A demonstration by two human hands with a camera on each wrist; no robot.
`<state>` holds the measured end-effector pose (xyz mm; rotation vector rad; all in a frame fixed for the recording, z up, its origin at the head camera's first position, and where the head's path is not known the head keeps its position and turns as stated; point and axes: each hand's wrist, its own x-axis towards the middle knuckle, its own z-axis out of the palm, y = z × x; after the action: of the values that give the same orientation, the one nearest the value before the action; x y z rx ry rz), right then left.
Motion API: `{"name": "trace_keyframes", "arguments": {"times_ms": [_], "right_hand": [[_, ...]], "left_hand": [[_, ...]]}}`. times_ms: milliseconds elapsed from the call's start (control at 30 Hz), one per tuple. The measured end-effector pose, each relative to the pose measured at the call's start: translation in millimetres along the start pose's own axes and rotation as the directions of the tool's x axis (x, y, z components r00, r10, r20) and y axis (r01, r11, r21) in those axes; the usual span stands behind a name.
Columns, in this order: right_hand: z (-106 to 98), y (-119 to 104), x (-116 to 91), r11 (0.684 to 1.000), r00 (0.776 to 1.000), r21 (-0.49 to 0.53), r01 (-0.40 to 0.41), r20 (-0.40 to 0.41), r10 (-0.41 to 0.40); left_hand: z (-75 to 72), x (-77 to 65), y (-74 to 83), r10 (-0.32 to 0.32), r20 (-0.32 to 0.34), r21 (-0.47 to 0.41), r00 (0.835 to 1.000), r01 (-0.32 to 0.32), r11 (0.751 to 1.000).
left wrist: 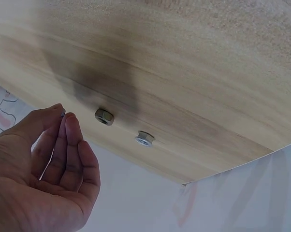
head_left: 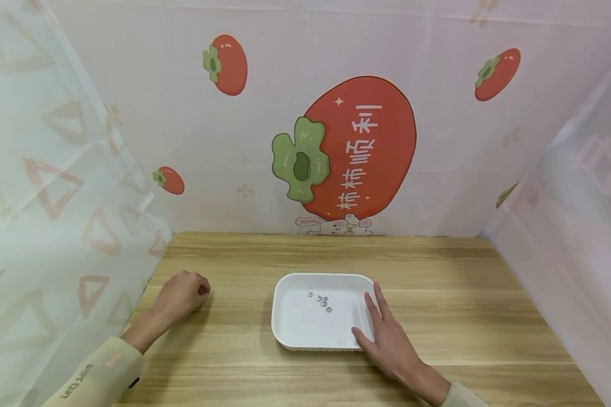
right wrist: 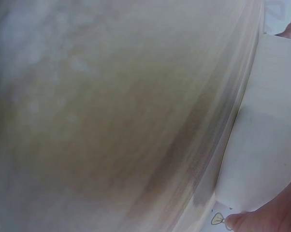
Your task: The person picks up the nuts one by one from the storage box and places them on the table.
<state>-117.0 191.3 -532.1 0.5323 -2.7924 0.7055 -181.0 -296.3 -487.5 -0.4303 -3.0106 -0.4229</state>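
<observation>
On the left of the table, my left hand [head_left: 183, 292] pinches a small silvery metal piece [left wrist: 63, 114] between thumb and fingertips; the fingers hide most of it. Close by in the left wrist view, a hex nut [left wrist: 104, 116] and a flanged nut [left wrist: 145, 138] stand on the wood. A white rectangular tray [head_left: 281, 316] sits at the table's middle, with several small metal nuts [head_left: 319, 298] loosely grouped inside. My right hand [head_left: 391, 342] rests across the tray's right end, fingers extended and spread, thumb over the front right part.
The wood-grain table [head_left: 244, 376] meets a patterned cloth backdrop [head_left: 443, 169] at its far edge. Cloth walls rise on the left [head_left: 41, 243] and right [head_left: 575, 271] sides. Table surface extends on both sides of the tray.
</observation>
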Motion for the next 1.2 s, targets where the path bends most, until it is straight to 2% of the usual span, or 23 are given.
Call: {"name": "trace_keyframes", "arguments": {"times_ms": [500, 767, 1200], "right_hand": [[0.5, -0.2, 1.0, 1.0, 1.0, -0.017, -0.005, 0.003, 0.006], [0.6, 0.2, 1.9, 0.999, 1.0, -0.035, -0.013, 0.017, 0.014], [0.5, 1.3, 0.2, 1.0, 1.0, 0.018, -0.021, 0.016, 0.02]], "left_hand": [[2.1, 0.8, 2.1, -0.008, 0.062, 0.002, 0.998, 0.008, 1.0], [7.9, 0.3, 0.1, -0.012, 0.071, 0.03, 0.997, 0.01, 1.0], [6.3, 1.1, 3.1, -0.022, 0.075, 0.019, 0.997, 0.02, 1.0]]}}
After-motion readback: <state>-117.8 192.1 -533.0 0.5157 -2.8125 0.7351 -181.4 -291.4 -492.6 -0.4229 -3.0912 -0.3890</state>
